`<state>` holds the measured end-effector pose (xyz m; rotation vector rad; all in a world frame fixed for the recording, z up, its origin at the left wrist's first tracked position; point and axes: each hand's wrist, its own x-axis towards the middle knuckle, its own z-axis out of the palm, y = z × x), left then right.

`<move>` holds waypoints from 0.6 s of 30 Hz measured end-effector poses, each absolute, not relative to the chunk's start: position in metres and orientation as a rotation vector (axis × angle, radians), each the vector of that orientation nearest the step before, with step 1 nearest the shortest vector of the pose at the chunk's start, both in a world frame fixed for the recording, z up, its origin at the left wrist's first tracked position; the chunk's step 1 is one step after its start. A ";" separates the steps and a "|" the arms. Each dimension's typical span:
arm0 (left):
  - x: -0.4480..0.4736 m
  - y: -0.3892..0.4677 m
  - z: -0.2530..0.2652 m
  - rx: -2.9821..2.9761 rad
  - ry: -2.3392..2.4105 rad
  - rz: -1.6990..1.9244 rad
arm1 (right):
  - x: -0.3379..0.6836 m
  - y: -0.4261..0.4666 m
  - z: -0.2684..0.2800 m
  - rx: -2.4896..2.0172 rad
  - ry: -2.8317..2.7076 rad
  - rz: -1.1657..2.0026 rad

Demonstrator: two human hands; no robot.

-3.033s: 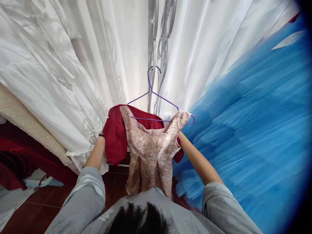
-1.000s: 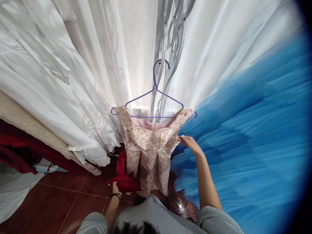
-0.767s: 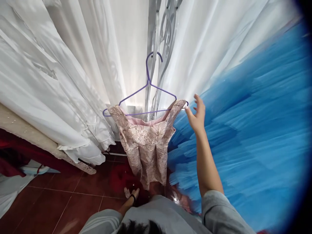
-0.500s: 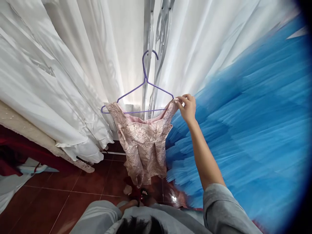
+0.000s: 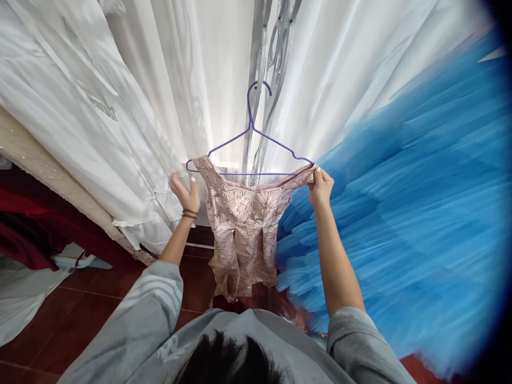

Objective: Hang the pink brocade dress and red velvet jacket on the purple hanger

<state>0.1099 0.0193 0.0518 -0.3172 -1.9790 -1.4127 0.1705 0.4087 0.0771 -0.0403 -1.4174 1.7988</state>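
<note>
A shiny pink brocade dress [image 5: 248, 213] hangs by its shoulder straps from a purple hanger [image 5: 251, 126]. The hanger's hook is up against a silver scrolled metal post, and I cannot tell what it hangs on. My right hand [image 5: 321, 186] pinches the dress's right strap at the hanger's right tip, thumb on top. My left hand [image 5: 184, 192] is raised just left of the dress, thumb and fingers apart, with nothing in it. The left strap lies over the hanger's left arm, a short way from that hand.
White drapes or gowns [image 5: 120, 106] fill the left, and white cloth spreads behind. A large blue tulle skirt [image 5: 400, 202] takes up the right side. Dark red cloth [image 5: 36, 234] lies low at left. The scrolled metal post [image 5: 276, 48] stands at the back. Red tiles [image 5: 100, 282] cover the floor.
My left hand has come up from below to beside the left strap. My right hand has drawn its strap outward to the hanger's tip. Dress and hanger appear shifted right in view.
</note>
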 end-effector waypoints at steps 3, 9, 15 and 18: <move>0.059 0.015 0.098 -0.353 -1.934 -1.291 | 0.168 0.402 0.065 -0.107 -1.250 1.850; 0.043 0.018 0.080 -0.532 -2.289 -1.462 | 0.175 0.378 0.010 -0.248 -1.074 1.981; 0.095 -0.026 -0.040 0.451 -2.065 -2.093 | 0.220 0.330 -0.086 -0.582 -1.344 2.064; 0.139 -0.044 -0.104 0.763 -2.063 -2.288 | 0.253 0.312 -0.131 -0.811 -1.688 1.984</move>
